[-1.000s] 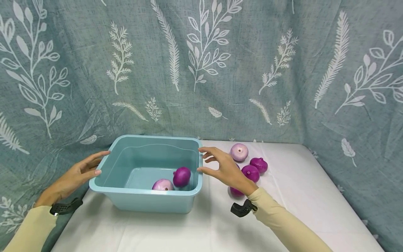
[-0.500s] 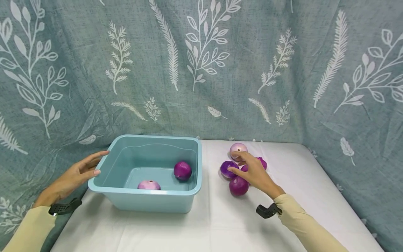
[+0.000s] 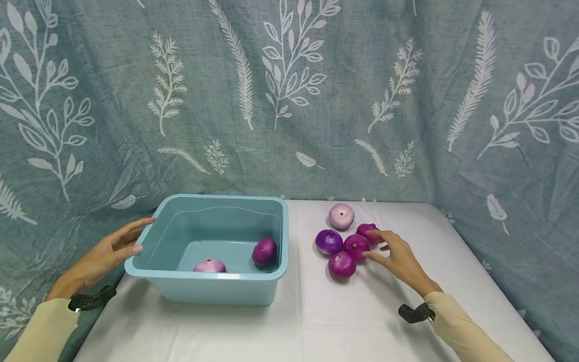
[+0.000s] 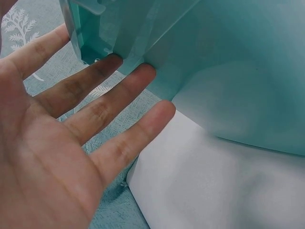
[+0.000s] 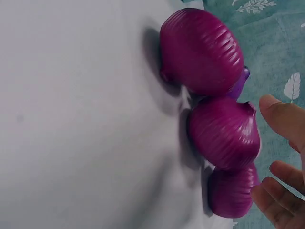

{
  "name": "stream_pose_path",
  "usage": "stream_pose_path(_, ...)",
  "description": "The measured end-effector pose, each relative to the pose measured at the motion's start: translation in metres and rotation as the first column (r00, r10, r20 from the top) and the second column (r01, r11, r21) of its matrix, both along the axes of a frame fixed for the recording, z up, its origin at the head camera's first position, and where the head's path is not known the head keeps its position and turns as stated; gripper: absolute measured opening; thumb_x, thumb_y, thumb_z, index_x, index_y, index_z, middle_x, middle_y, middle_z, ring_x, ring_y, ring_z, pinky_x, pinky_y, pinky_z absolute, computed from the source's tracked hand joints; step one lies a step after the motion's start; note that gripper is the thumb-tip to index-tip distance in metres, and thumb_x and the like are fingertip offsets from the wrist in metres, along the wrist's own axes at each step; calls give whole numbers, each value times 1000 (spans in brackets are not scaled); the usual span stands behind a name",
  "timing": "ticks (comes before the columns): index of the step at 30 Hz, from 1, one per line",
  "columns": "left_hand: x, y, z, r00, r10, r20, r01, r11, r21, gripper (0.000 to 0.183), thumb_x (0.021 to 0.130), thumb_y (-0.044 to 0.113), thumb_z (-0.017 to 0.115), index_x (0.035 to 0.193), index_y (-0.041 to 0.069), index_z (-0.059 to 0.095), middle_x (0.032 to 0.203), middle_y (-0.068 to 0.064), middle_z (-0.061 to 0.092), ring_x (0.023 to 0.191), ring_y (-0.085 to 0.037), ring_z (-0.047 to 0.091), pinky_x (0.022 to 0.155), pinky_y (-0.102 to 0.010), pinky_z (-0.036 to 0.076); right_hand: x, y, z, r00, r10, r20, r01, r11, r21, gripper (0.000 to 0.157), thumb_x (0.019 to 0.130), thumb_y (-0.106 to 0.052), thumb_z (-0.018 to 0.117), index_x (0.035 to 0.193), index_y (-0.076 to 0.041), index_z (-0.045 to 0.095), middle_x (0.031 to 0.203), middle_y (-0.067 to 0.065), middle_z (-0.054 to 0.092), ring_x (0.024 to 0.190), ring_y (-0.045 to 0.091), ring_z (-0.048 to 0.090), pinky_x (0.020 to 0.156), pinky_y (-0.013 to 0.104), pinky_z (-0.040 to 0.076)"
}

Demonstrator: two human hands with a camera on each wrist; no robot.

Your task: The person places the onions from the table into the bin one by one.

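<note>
At the left of the white table, the left hand rests against the rim of the blue tub, fingers straight and spread. Across from it, the right hand is also spread, thumb and fingers parted and pinching nothing, beside a group of onions; contact cannot be told. Within the tub, a pale onion lies near the front wall and a dark onion toward the right. Outside it, a front onion, middle onion, violet onion and rear onion sit bunched; beyond them, a light onion. The work is judged less than half done: two inside, five left outside. Behind hangs a patterned curtain.
</note>
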State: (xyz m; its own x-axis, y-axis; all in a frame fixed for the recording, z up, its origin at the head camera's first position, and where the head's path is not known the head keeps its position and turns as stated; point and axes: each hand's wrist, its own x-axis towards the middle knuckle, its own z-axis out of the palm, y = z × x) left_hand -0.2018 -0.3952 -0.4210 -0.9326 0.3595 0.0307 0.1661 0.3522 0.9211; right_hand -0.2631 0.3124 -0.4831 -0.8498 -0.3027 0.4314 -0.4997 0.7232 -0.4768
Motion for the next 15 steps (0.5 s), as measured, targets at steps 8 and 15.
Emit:
stream_pose_path(8,1,-3,0,1000,-6,3,6,1000,6,64,110,12,48,166,27,21,171,-4,12,153,-48,5,108,-83,18,-6,-2,-12,1000,22,12,-22,1000,3,67,80,-21,92,137,-2,63,115,14,67,99,33,66,80,46,61)
stream_pose_path(15,-1,-3,-1,1000,-10,7,9,1000,21,64,110,11,49,166,27,22,172,-4,9,153,-50,0,109,-83,15,-10,-8,-22,999,13,47,-15,1000,24,76,77,-20,94,140,0,58,116,15,61,96,34,66,80,51,60)
